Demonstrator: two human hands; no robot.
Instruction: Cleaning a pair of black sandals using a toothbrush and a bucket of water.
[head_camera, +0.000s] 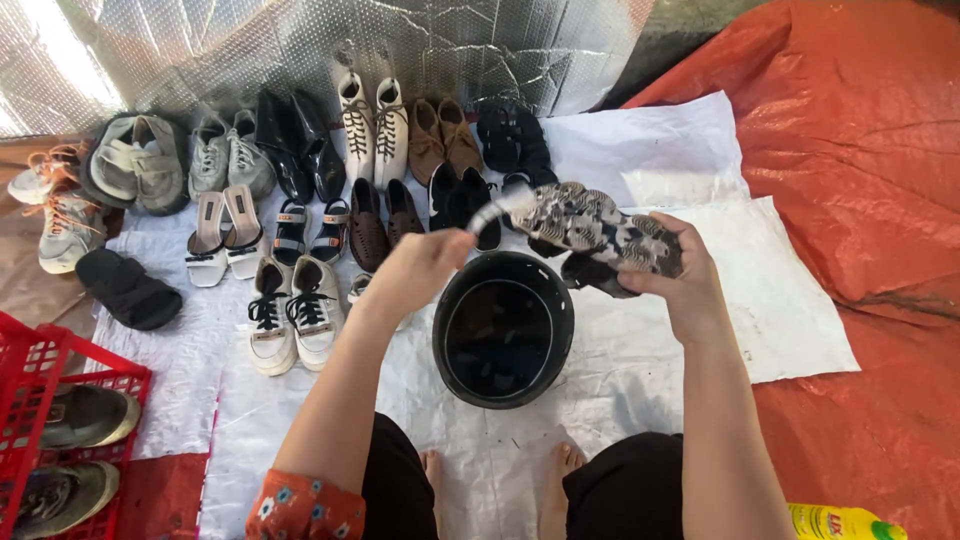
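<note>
My right hand grips a black shoe turned sole-up, its grey patterned tread facing me, above the far rim of a black basin of dark water. My left hand is closed on a brush, whose bristle end touches the toe end of the sole. The basin stands on white sheeting just in front of my knees and bare feet.
Several pairs of shoes lie in rows on the white sheet: white lace-up boots, brown shoes, black shoes, white trainers. A red crate holds grey shoes at left. An orange tarp is at right, a yellow bottle bottom right.
</note>
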